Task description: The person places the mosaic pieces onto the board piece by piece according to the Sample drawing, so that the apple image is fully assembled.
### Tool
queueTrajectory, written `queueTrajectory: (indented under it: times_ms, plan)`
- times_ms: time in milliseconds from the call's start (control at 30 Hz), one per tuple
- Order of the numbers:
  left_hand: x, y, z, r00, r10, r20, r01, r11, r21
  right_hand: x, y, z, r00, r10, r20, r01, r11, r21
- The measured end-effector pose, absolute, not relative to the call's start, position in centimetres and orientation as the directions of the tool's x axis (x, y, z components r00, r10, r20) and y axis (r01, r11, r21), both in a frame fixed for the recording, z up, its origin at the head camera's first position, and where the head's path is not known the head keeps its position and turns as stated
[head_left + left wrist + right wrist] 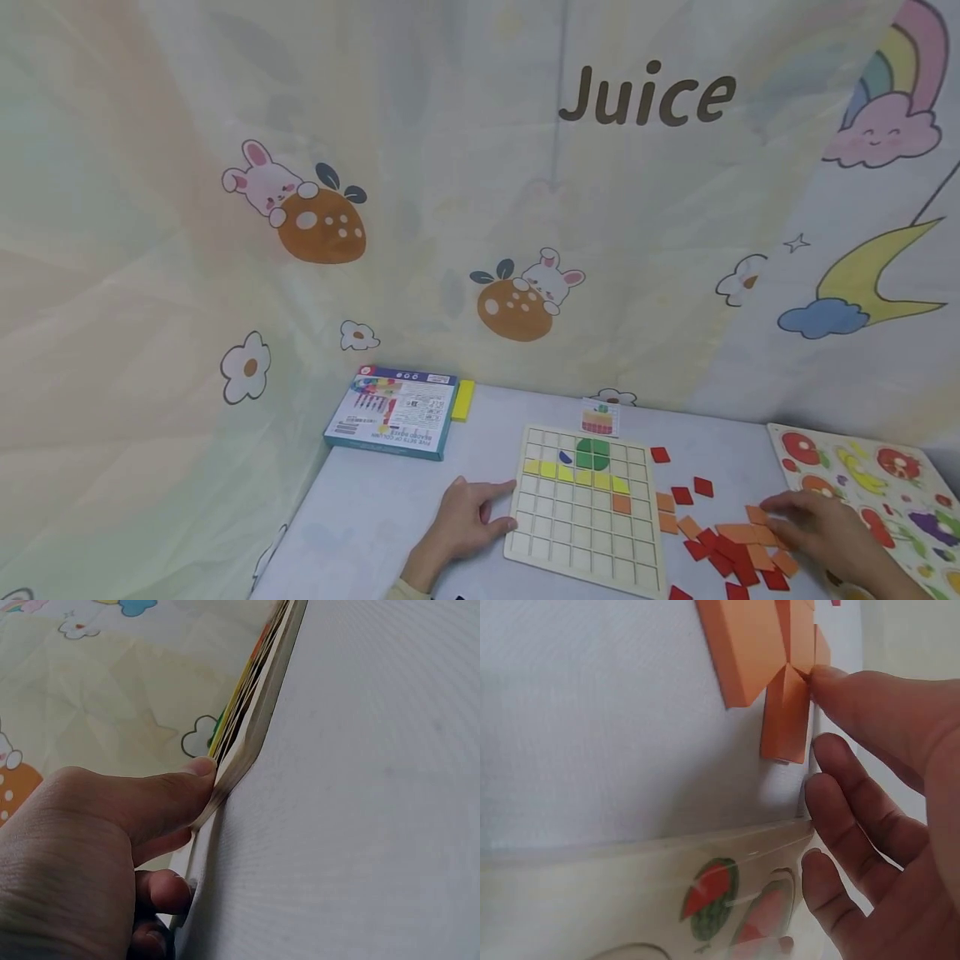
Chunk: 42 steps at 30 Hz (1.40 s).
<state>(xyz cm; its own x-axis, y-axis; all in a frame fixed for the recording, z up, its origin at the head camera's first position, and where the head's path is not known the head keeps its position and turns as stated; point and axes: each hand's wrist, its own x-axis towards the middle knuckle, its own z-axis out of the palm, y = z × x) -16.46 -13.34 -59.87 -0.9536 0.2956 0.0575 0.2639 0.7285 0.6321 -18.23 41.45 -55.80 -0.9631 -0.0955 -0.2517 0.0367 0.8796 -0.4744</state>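
Note:
A wooden grid board (570,533) lies on the pale table, with a row of yellow tiles (573,473), a green shape (592,452) and one orange tile (621,502) set in it. My left hand (491,507) rests at the board's left edge; its index fingertip (202,766) presses against the board's edge (247,742). My right hand (783,517) lies over the loose orange tiles (750,533) to the right of the board. Its fingers are nearly straight, and the index fingertip (829,679) touches an orange tile (787,712). Neither hand holds anything.
Red tiles (723,554) are scattered between the board and my right hand. A fruit puzzle board (885,492) lies at the far right, close under my right hand's fingers (630,885). A blue box (392,411), a yellow block (462,400) and a small picture card (600,417) sit at the back.

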Motion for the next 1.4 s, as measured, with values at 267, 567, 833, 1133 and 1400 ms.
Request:
queueTrajectory:
  times_ms: [267, 567, 833, 1133, 1400]
  plan:
    - [-16.4, -13.3, -60.0, -0.947, 0.309, 0.084, 0.291, 0.719, 0.631, -18.3, 40.7, -55.9, -0.956, -0.085, -0.281, 0.067, 0.869, -0.490]
    - [-16.3, -13.3, -59.9, -0.947, 0.308, 0.094, 0.296, 0.719, 0.629, -18.2, 39.6, -55.7, -0.954, -0.078, -0.290, 0.088, 0.850, -0.519]
    - [-16.4, -13.3, -59.9, -0.946, 0.314, 0.084, 0.293, 0.712, 0.638, -18.2, 38.9, -55.7, -0.946, -0.054, -0.321, 0.118, 0.861, -0.495]
    - [-16.4, -13.4, -59.9, -0.947, 0.309, 0.090, 0.293, 0.714, 0.636, -18.3, 38.4, -56.0, -0.952, -0.048, -0.301, 0.128, 0.832, -0.540]
    - [-16.4, -13.4, -60.0, -0.947, 0.310, 0.087, 0.292, 0.709, 0.642, -18.6, 38.0, -56.0, -0.957, -0.013, -0.291, 0.159, 0.814, -0.558]
